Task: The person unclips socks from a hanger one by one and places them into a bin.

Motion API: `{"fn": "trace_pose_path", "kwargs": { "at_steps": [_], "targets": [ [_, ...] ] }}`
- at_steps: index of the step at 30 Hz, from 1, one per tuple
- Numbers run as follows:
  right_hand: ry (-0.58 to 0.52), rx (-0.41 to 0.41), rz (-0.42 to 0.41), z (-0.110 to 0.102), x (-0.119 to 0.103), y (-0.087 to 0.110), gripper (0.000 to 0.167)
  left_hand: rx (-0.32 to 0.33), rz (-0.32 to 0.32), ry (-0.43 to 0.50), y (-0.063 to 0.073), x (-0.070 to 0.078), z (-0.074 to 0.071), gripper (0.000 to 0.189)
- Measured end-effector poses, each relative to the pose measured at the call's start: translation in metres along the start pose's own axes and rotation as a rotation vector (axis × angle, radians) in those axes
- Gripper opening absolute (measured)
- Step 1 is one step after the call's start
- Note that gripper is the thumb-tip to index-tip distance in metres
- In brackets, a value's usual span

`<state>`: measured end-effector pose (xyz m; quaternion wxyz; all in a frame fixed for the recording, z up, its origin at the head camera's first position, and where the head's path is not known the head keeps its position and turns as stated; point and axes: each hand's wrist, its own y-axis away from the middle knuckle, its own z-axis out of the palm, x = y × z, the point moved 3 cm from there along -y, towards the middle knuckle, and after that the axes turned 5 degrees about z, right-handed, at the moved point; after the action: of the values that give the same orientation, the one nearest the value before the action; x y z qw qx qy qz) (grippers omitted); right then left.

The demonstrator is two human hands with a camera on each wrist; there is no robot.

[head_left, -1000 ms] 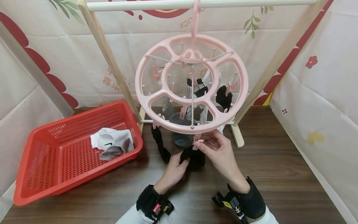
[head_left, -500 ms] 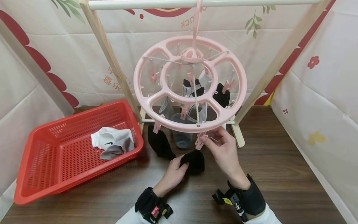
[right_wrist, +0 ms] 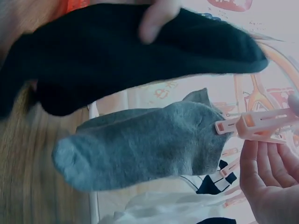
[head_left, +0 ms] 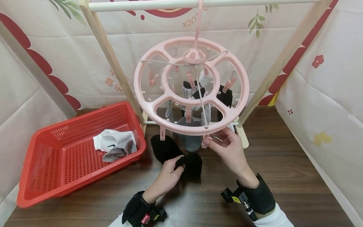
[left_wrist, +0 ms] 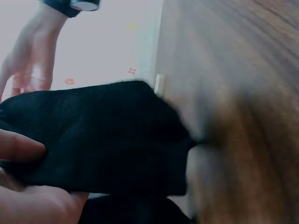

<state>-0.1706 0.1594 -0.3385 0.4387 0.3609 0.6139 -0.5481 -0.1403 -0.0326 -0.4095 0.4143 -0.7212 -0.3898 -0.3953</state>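
My left hand (head_left: 165,176) pinches a black sock (head_left: 193,165) below the hanger's near rim; its thumb and fingers grip the cloth in the left wrist view too. Pink plastic clothespin (head_left: 205,141) hangs at the front of the round pink hanger (head_left: 184,127), and my right hand (head_left: 228,148) pinches it by the handles. A gap separates this clothespin from the black sock. Another black sock (head_left: 164,146) shows just left, below a second clothespin (head_left: 162,133). In the right wrist view, a grey sock (right_wrist: 140,144) lies behind the pinched clothespin (right_wrist: 261,123).
A red basket (head_left: 51,170) on the left holds a white sock (head_left: 106,140) and a grey one (head_left: 119,151). The hanger is hooked on a white bar (head_left: 147,5) between wooden posts (head_left: 112,60). Black-and-white socks (head_left: 188,91) and a black sock (head_left: 226,96) hang farther back.
The left hand has drawn the black sock away from the clothespin, left and toward the body. The hanger has turned slightly, and the right hand stays on the clothespin.
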Motion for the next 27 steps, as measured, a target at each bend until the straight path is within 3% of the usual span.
{"fn": "trace_pose_path", "kwargs": {
  "at_steps": [5,11,24,27],
  "targets": [
    [-0.018,-0.017,0.003,0.0,0.002,0.001,0.048,-0.024,0.047,-0.008,0.004,0.015,-0.015,0.024],
    [0.023,-0.025,0.003,-0.002,0.004,0.0,0.052,-0.028,0.045,-0.001,0.007,0.028,-0.041,0.03],
    [0.052,-0.013,-0.018,-0.007,0.005,0.001,0.052,0.116,0.244,-0.184,0.009,0.053,-0.101,0.026],
    [0.059,-0.009,-0.015,-0.007,0.005,0.001,0.052,0.141,0.255,-0.224,0.011,0.056,-0.114,0.023]
  ]
}}
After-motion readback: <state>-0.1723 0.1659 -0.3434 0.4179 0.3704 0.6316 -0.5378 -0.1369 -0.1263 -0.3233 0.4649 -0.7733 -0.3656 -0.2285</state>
